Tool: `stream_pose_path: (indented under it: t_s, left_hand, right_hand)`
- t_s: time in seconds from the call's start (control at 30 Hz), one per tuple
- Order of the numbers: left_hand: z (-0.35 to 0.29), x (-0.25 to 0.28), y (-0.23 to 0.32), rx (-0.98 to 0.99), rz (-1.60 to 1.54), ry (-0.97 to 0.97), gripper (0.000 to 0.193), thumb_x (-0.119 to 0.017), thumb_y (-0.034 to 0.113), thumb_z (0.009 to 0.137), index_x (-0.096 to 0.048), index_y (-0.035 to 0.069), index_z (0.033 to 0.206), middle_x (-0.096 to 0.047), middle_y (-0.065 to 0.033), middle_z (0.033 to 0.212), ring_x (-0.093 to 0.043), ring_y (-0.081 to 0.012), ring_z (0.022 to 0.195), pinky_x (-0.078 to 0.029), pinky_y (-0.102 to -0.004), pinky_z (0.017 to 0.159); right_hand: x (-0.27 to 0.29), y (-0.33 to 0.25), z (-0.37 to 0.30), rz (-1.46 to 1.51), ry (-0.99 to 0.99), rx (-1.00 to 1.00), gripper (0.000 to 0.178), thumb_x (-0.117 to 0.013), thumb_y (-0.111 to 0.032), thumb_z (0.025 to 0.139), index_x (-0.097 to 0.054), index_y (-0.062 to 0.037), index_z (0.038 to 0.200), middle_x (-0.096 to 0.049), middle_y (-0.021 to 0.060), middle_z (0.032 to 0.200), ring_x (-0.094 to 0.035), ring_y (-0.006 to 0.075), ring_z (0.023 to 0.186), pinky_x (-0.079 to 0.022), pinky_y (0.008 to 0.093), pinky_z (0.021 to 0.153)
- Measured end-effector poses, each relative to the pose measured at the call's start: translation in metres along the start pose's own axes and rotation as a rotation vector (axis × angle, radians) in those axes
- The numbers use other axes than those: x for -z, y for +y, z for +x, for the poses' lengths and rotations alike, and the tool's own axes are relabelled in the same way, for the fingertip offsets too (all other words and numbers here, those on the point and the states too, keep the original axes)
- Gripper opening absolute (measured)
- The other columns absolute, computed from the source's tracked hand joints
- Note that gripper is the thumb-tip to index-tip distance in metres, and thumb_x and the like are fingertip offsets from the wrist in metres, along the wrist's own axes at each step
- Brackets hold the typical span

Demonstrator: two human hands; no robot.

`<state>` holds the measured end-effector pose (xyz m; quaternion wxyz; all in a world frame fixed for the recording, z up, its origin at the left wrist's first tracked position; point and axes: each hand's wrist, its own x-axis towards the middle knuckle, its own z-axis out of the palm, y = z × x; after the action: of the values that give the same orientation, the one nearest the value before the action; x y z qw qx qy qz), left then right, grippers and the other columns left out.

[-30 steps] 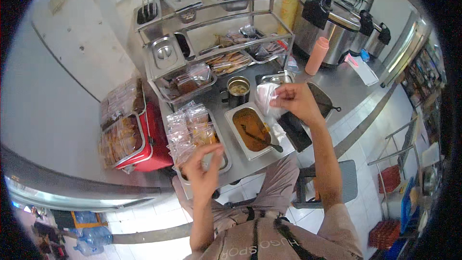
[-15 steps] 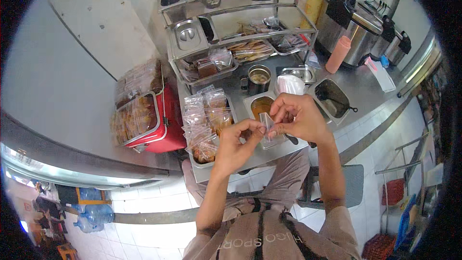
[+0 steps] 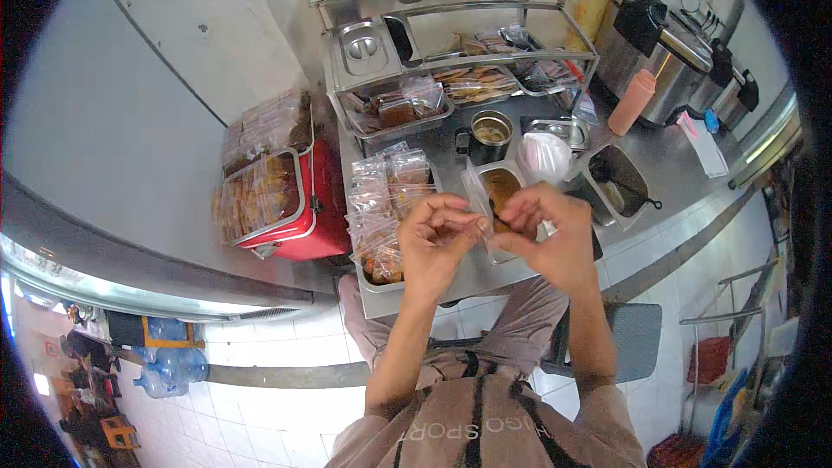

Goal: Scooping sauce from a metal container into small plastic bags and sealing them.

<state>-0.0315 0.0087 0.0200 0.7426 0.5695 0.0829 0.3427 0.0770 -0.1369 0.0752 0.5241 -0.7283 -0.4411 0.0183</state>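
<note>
My left hand [image 3: 438, 243] pinches the edge of a small clear plastic bag [image 3: 476, 188] between thumb and fingers. My right hand [image 3: 555, 234] is closed at the bag's other side, its fingers curled and its thumb against the plastic; the exact grip is partly hidden. Just behind the hands sits a metal pan of brown sauce [image 3: 501, 184], partly covered by the bag and my fingers. To the left, a metal tray [image 3: 381, 286] holds several filled clear bags [image 3: 390, 186].
A dark metal mug [image 3: 488, 140] stands behind the sauce pan, beside a white plastic bundle [image 3: 546, 156]. On the right are a pan with a ladle [image 3: 617, 186], a pink bottle [image 3: 632, 102] and large steel cookers [image 3: 663, 52]. A red cooler [image 3: 325, 199] stands left; a tiered rack [image 3: 464, 9] rises behind.
The view has shifted, so the counter appears farther right. Both hands keep near the bag; it now stands more upright, and my right thumb and fingers have spread somewhat.
</note>
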Motion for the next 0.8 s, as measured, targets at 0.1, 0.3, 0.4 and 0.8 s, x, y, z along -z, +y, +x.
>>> stream_pose_path:
  t_s: [0.1, 0.3, 0.4, 0.8]
  left_hand:
    - [-0.002, 0.005, -0.005, 0.068, -0.068, -0.006, 0.03, -0.075, -0.008, 0.084, -0.061, 0.001, 0.109, -0.074, -0.007, 0.088, -0.07, -0.0115, 0.083, -0.057, -0.0248, 0.074]
    - [-0.007, 0.0, -0.012, 0.015, 0.03, 0.004, 0.019, -0.077, -0.004, 0.084, -0.066, 0.001, 0.098, -0.073, -0.0048, 0.086, -0.068, -0.0086, 0.079, -0.055, -0.0227, 0.07]
    - [-0.012, 0.004, -0.013, 0.0, 0.001, 0.016, 0.017, -0.078, -0.001, 0.084, -0.067, 0.001, 0.098, -0.073, -0.0041, 0.088, -0.068, -0.0089, 0.082, -0.055, -0.0239, 0.073]
    - [-0.024, 0.003, 0.012, -0.131, 0.229, 0.022, 0.01, -0.068, -0.004, 0.087, -0.067, 0.0, 0.095, -0.071, -0.0079, 0.085, -0.069, -0.0164, 0.08, -0.053, -0.029, 0.071]
  right_hand:
    - [-0.016, -0.006, -0.003, 0.045, -0.078, 0.043, 0.038, -0.089, -0.011, 0.07, -0.066, -0.0049, 0.1, -0.072, 0.0072, 0.081, -0.07, 0.0155, 0.07, -0.057, 0.0285, 0.064]
    - [-0.017, 0.0, -0.013, -0.093, -0.017, 0.056, 0.021, -0.077, -0.005, 0.082, -0.07, -0.0032, 0.102, -0.075, 0.0115, 0.09, -0.075, 0.0198, 0.079, -0.058, 0.0307, 0.071]
    - [-0.02, -0.005, -0.013, -0.08, -0.05, 0.076, 0.02, -0.075, -0.005, 0.083, -0.07, -0.002, 0.103, -0.075, 0.012, 0.091, -0.074, 0.0199, 0.079, -0.056, 0.0302, 0.07]
    - [-0.028, 0.018, -0.018, -0.09, -0.112, 0.116, 0.02, -0.066, -0.003, 0.092, -0.069, 0.0022, 0.111, -0.073, 0.0145, 0.091, -0.07, 0.0177, 0.08, -0.052, 0.0312, 0.07]
